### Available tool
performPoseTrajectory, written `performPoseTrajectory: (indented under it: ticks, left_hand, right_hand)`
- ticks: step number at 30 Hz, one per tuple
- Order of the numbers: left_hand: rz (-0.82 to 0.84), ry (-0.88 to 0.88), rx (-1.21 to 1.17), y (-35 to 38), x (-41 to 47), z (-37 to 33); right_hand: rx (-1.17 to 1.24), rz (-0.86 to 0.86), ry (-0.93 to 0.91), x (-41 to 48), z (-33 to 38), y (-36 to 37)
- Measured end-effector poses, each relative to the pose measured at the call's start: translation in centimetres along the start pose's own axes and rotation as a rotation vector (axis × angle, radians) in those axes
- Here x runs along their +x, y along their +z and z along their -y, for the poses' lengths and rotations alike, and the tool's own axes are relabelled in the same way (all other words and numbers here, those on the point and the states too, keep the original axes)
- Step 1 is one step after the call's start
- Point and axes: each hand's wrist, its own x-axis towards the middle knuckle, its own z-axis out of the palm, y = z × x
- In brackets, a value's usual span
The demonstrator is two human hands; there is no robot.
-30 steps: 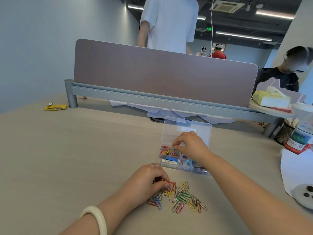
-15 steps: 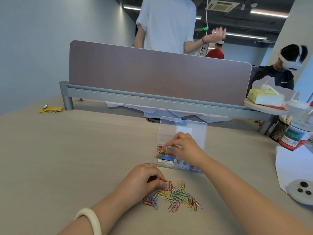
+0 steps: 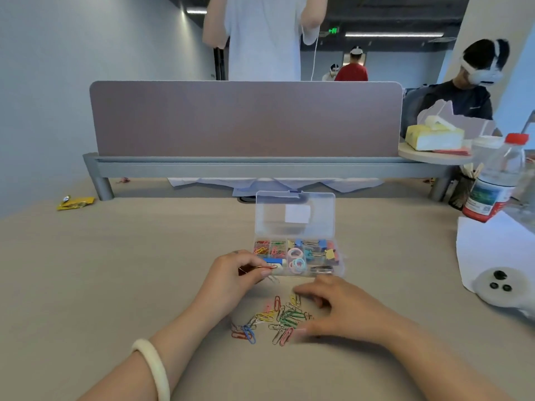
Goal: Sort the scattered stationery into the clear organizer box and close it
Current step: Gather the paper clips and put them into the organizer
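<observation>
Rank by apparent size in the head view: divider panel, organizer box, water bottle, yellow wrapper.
1. Divider panel, by far the largest.
2. Organizer box with its open lid.
3. Water bottle, partly cut off and close to the box in size, so this order is unsure.
4. Yellow wrapper, the smallest.

- This is an open-plan office: a long pale desk [image 3: 115, 270] runs up to a mauve fabric privacy divider [image 3: 246, 120] set on a grey metal rail [image 3: 231, 169].
- Overhead, strip lights [image 3: 393, 34] hang from a dark, exposed ceiling, and a green exit sign [image 3: 333, 30] glows at the back.
- Desk clutter fits: a tissue box [image 3: 431, 137], a mesh pen cup [image 3: 463, 189], a water bottle [image 3: 495, 183], white paper [image 3: 492, 247].
- Other people occupy neighbouring desks, some wearing white headsets [image 3: 480, 72].
</observation>
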Motion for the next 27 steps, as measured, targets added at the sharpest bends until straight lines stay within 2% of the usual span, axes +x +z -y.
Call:
performPoseTrajectory:
  ticks: [3,6,18,22,27]
  left_hand:
    - [-0.044,-0.012,0.038,0.2,3.2,-0.5]
    - [-0.043,-0.011,0.183,1.0,6.5,-0.2]
    - [0.246,0.082,0.594,2.4,11.4,1.7]
    - [0.282,0.064,0.556,2.2,11.6,1.8]
    - [0.211,0.052,0.418,1.7,11.0,2.0]
  right_hand:
    - [-0.107,0.003,-0.012,0.0,0.3,0.6]
    - [-0.141,-0.04,-0.044,-0.1,0.5,1.3]
    - [-0.11,-0.064,-0.064,0.2,0.7,1.5]
    - [-0.094,-0.07,-0.062,0.1,0.8,1.4]
    - [-0.088,-0.071,-0.054,0.1,0.8,1.4]
